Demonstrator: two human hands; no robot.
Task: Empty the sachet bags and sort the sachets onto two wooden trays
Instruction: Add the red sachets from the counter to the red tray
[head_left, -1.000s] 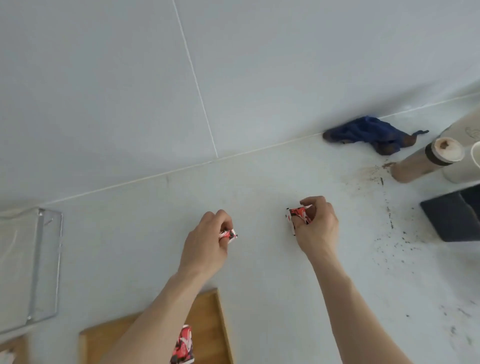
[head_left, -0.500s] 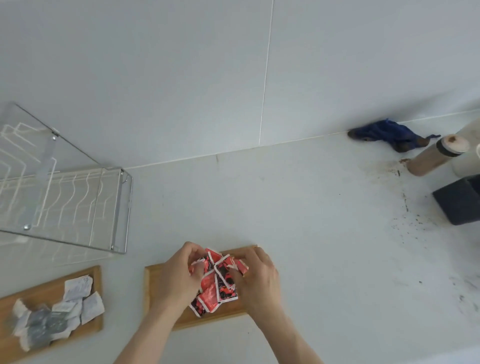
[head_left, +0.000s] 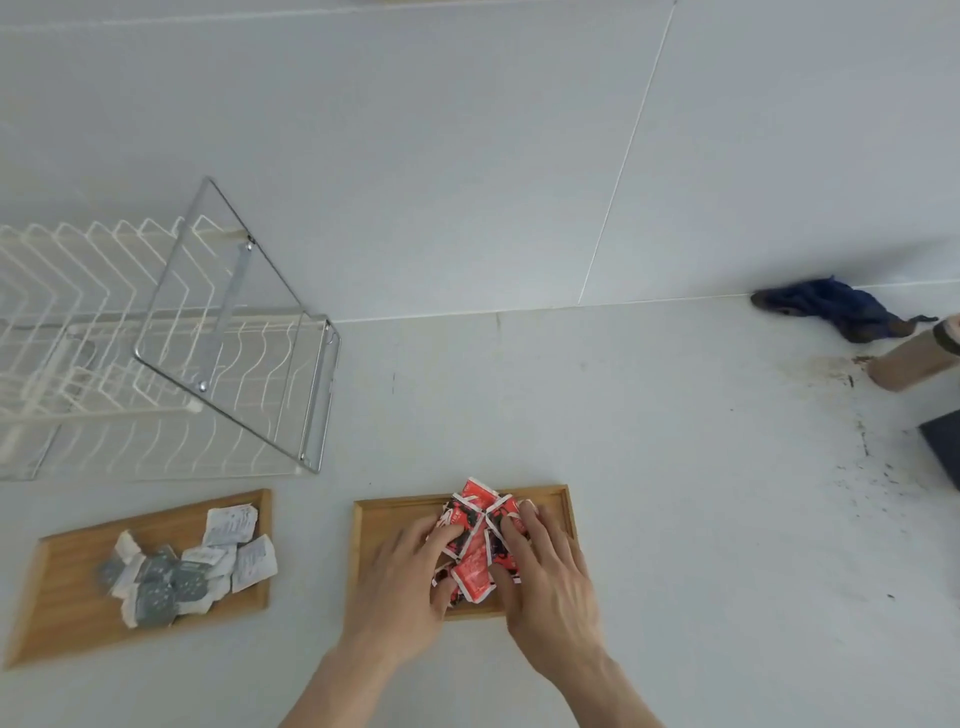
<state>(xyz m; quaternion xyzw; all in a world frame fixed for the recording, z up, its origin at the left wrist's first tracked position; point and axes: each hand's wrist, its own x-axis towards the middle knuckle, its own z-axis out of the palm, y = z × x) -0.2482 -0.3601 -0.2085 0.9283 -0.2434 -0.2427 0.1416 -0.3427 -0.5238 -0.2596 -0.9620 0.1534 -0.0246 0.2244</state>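
Several red sachets (head_left: 475, 545) heaped on right wooden tray (head_left: 374, 519), pressed under spread, flat fingers of left hand (head_left: 400, 587) and right hand (head_left: 545, 577); nothing gripped. Risk: topmost sachet overhanging far rim, liable to slide onto counter (head_left: 675, 467) if nudged. Grey-and-white sachets (head_left: 187, 566) on left wooden tray (head_left: 62, 618), well apart.

Single head-worn wide-angle view, aimed forward and steeply down onto a white counter (head_left: 675, 519). Both forearms enter from the bottom edge, hands close beneath the lens. Wall tiles (head_left: 415, 130) fill the upper half, bowed by lens distortion. Dish rack (head_left: 156, 353) at left edge, blue cloth (head_left: 831, 306) at far right. No second view to compare.
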